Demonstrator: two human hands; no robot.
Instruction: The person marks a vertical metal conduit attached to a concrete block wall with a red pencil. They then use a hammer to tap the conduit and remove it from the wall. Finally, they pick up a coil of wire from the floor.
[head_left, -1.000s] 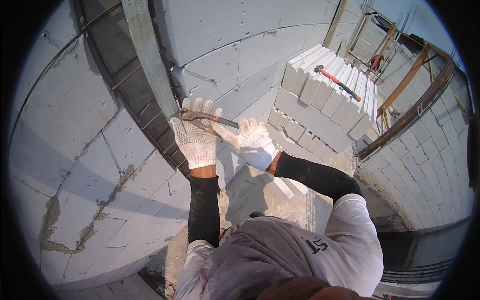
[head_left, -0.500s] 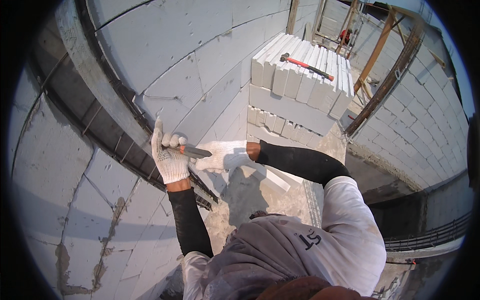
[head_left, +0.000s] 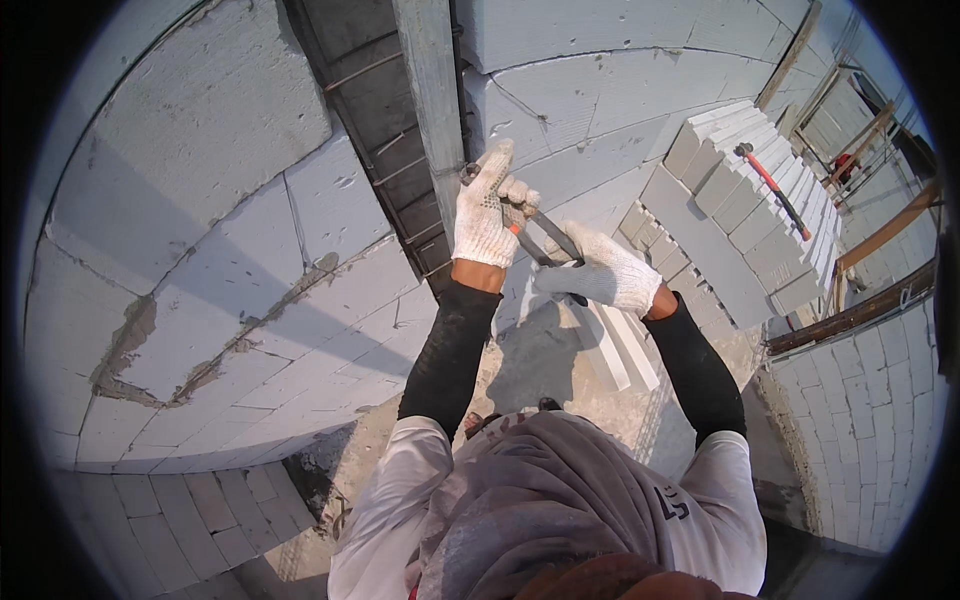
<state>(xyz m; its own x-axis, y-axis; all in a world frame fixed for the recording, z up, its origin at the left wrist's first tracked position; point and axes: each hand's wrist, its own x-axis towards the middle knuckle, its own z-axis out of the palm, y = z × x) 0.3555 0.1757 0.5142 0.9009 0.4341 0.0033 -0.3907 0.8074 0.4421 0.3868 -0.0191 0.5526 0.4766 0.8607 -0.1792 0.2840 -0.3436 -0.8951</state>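
Note:
In front of a grey upright board (head_left: 430,90), both gloved hands are raised at a two-handled tool (head_left: 558,238) with dark grey grips and a bit of orange; it looks like pliers or pincers. My left hand (head_left: 483,220) has its fingers curled round the tool's left end, thumb pointing up beside the board. Closed over the ends of the spread handles is my right hand (head_left: 612,274). The tool's jaws are hidden. A small dark round thing (head_left: 470,173) shows by my left thumb; what it is I cannot make out.
Steel bars (head_left: 372,150) run up the gap left of the board, between white block walls (head_left: 210,210). On the right stands a stack of white blocks (head_left: 725,240), a red-and-black hammer (head_left: 775,190) on top. Long white pieces (head_left: 610,345) lie on the floor below my right arm.
The view has swung left, so the board and block stack sit further right. The tool's handles now show spread apart, and my right hand has come round onto their ends.

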